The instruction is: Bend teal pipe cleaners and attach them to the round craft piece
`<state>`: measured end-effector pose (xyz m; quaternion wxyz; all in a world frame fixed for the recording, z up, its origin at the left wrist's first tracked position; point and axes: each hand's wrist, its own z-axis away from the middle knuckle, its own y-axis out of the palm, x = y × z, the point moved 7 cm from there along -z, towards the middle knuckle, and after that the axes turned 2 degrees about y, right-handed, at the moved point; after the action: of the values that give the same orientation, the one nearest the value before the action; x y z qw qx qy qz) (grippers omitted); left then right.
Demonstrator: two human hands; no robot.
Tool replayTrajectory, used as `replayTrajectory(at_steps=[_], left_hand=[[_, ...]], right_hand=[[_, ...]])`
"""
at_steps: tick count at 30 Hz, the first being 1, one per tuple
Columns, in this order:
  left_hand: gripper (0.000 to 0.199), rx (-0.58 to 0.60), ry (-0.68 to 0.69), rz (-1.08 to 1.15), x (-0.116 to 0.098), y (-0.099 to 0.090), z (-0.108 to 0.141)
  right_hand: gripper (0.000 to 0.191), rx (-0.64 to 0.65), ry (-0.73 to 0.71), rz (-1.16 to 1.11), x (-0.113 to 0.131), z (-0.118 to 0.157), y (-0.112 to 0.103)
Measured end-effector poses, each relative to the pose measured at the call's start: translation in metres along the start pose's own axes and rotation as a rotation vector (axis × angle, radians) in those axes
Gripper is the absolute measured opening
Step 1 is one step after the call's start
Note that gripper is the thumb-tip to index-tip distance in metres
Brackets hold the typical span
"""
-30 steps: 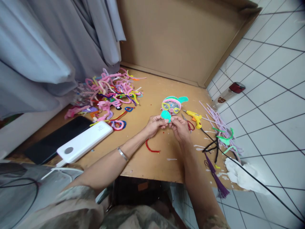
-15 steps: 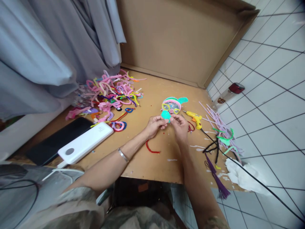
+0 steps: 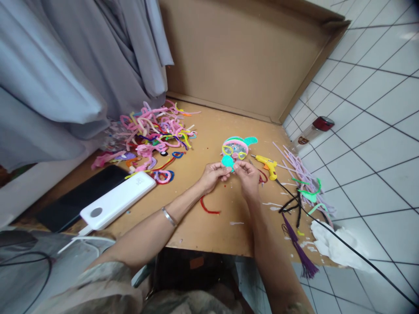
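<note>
A small teal-green round piece point(image 3: 227, 161) is held up between both hands near the middle of the table. My left hand point(image 3: 212, 176) pinches it from the left and below. On its right side, the fingertips of my right hand point(image 3: 248, 176) close on the lower edge. Just behind it lies a round pink and green craft piece point(image 3: 236, 146) with yellow rings like glasses and a green strip sticking out to the right. A yellow glue gun point(image 3: 268, 165) lies to the right of my right hand. A red pipe cleaner point(image 3: 207, 208) curves on the table below my left hand.
Tangled pipe cleaners point(image 3: 157, 126) are heaped at the back left, behind a white power bank point(image 3: 118, 200) and a dark phone point(image 3: 81, 196). Lilac stems point(image 3: 303, 174), a purple tassel point(image 3: 299, 250), white tissue point(image 3: 337, 244) and a black cord lie right. A cardboard panel point(image 3: 235, 56) stands behind.
The view has tilted slightly, so the table sits a little lower in the picture. Both hands keep hold of the teal-green piece, with barely any finger movement.
</note>
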<state>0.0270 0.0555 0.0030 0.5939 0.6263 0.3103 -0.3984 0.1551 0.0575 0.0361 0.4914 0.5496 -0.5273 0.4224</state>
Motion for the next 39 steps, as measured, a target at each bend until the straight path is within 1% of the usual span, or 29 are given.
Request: replayTrajectory(at_steps=[4, 8, 12, 14, 16, 18, 21, 24, 27, 30, 33, 36, 39], left_hand=[[0.033, 0.011, 0.003, -0.026, 0.001, 0.001, 0.000], [0.038, 0.064, 0.001, -0.080, 0.004, 0.005, 0.001], [0.042, 0.116, 0.010, -0.117, 0.004, 0.009, 0.004], [0.043, 0.123, 0.032, -0.147, 0.001, 0.009, 0.005], [0.043, 0.098, 0.073, -0.181, -0.004, 0.007, 0.005], [0.042, 0.047, 0.119, -0.209, -0.009, 0.003, 0.005], [0.039, -0.026, 0.178, -0.234, -0.016, -0.002, 0.005], [0.034, -0.068, 0.245, -0.271, -0.024, -0.005, 0.004], [0.032, -0.073, 0.275, -0.289, -0.027, -0.006, 0.003], [0.033, -0.062, 0.266, -0.259, -0.025, -0.006, 0.002], [0.032, -0.050, 0.276, -0.249, -0.024, -0.006, 0.001], [0.031, -0.059, 0.277, -0.247, -0.024, -0.006, 0.001], [0.032, -0.066, 0.261, -0.230, -0.022, -0.006, 0.001]], right_hand=[[0.026, 0.000, -0.006, -0.042, 0.003, 0.001, 0.001], [0.025, 0.001, 0.032, -0.109, 0.001, 0.001, 0.002], [0.023, -0.031, 0.066, -0.052, -0.002, 0.000, -0.002], [0.024, -0.028, 0.069, -0.037, -0.002, -0.001, -0.003], [0.026, -0.013, 0.069, -0.022, -0.002, -0.001, -0.002], [0.026, -0.004, 0.062, 0.006, -0.001, 0.000, -0.001], [0.023, 0.015, 0.054, 0.067, -0.001, 0.003, 0.003], [0.021, 0.028, 0.067, 0.109, 0.000, 0.005, 0.006], [0.022, 0.026, 0.079, 0.107, 0.001, 0.006, 0.007], [0.023, 0.015, 0.083, 0.088, 0.003, 0.006, 0.007], [0.025, 0.033, 0.091, 0.069, 0.003, 0.007, 0.008], [0.027, 0.060, 0.094, 0.052, 0.003, 0.007, 0.009], [0.025, 0.052, 0.084, 0.065, 0.002, 0.006, 0.009]])
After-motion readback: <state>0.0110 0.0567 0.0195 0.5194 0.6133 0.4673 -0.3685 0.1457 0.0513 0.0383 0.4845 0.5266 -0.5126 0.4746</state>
